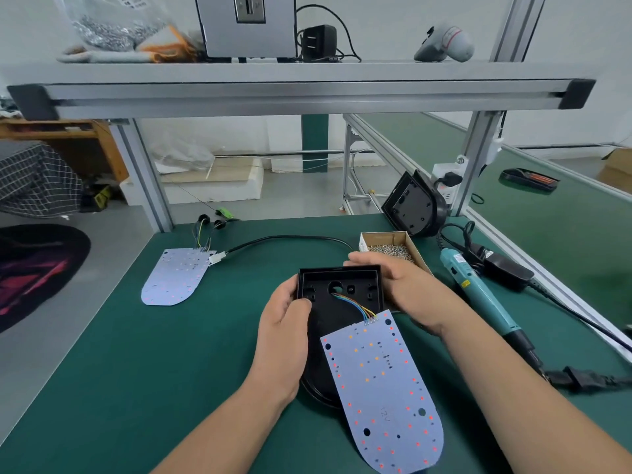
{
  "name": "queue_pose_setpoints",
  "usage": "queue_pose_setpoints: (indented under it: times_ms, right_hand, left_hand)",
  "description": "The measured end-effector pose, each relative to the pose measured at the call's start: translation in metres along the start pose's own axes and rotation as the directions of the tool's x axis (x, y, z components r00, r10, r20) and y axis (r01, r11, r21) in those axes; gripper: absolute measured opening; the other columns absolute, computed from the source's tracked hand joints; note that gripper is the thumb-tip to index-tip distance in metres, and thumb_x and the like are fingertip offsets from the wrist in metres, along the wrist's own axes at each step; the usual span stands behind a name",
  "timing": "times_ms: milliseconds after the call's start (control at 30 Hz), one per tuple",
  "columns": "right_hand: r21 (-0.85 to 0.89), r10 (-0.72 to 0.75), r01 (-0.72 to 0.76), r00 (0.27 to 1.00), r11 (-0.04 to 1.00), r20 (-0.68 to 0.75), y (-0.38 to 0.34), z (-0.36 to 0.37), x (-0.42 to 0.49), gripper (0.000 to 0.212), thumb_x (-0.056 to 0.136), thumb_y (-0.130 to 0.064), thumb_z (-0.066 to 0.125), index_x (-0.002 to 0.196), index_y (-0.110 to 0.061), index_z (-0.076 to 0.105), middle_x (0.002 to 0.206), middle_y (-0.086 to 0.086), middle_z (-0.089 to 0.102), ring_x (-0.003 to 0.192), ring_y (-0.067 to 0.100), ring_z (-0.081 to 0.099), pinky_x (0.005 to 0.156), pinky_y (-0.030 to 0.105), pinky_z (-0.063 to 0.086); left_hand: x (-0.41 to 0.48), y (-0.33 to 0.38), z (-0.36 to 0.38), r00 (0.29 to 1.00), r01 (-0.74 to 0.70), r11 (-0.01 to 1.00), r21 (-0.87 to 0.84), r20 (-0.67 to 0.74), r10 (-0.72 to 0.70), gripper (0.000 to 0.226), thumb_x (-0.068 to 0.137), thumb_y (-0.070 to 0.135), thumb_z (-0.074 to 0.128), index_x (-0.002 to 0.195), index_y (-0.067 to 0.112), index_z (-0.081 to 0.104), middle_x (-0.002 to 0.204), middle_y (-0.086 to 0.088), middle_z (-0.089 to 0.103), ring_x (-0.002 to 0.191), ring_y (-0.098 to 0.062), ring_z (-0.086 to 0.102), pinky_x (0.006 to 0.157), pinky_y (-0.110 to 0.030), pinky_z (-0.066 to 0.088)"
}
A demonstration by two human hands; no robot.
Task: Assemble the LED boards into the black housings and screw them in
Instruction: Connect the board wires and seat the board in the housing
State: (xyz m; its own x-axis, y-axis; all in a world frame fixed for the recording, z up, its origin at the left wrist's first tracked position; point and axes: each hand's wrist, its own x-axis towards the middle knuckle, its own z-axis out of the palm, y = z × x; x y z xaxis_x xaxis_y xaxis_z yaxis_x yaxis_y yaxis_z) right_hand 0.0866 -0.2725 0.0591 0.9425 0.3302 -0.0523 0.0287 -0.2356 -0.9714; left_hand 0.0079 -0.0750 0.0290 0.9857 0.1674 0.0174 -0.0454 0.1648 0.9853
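A black housing lies open side up on the green mat, just in front of me. My left hand grips its left edge, thumb inside the rim. My right hand holds its far right corner. A white LED board with red and orange dots lies tilted across the housing's near end, hanging over toward me. Coloured wires run from the board's top edge into a round hole in the housing. A second LED board lies flat at the left. Another black housing leans upright at the back right.
A cardboard box of screws sits just behind my right hand. A teal electric screwdriver lies to the right, with its black adapter and cables. A black cable runs to the second board's connector. Frame posts stand at the mat's back corners.
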Motion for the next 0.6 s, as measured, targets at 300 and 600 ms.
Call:
queue_pose_setpoints:
  times_ms: [300,600]
  right_hand:
    - [0.020,-0.044,0.041,0.986,0.999,0.160,0.007,0.026,-0.013,0.062,0.099,0.011,0.057,0.097,-0.046,0.082,0.098,-0.015,0.080,0.092,0.000,0.074,0.082,0.022,0.060]
    - [-0.464,-0.304,0.209,0.942,0.861,-0.140,-0.008,0.042,-0.010,0.041,0.075,-0.021,0.063,0.066,-0.061,0.056,0.067,-0.039,0.059,0.059,-0.013,0.050,0.053,0.007,0.037]
  left_hand:
    - [-0.003,0.008,0.000,0.999,-0.035,0.996,-0.078,0.018,0.036,0.051,0.099,0.002,0.041,0.117,0.033,0.078,0.114,-0.003,0.080,0.097,-0.018,0.077,0.075,-0.024,0.060]
    - [0.002,0.008,-0.011,1.000,0.001,0.986,-0.169,-0.013,-0.004,0.057,0.107,0.006,0.045,0.134,0.052,0.066,0.120,-0.016,0.074,0.104,-0.027,0.073,0.097,-0.045,0.059]
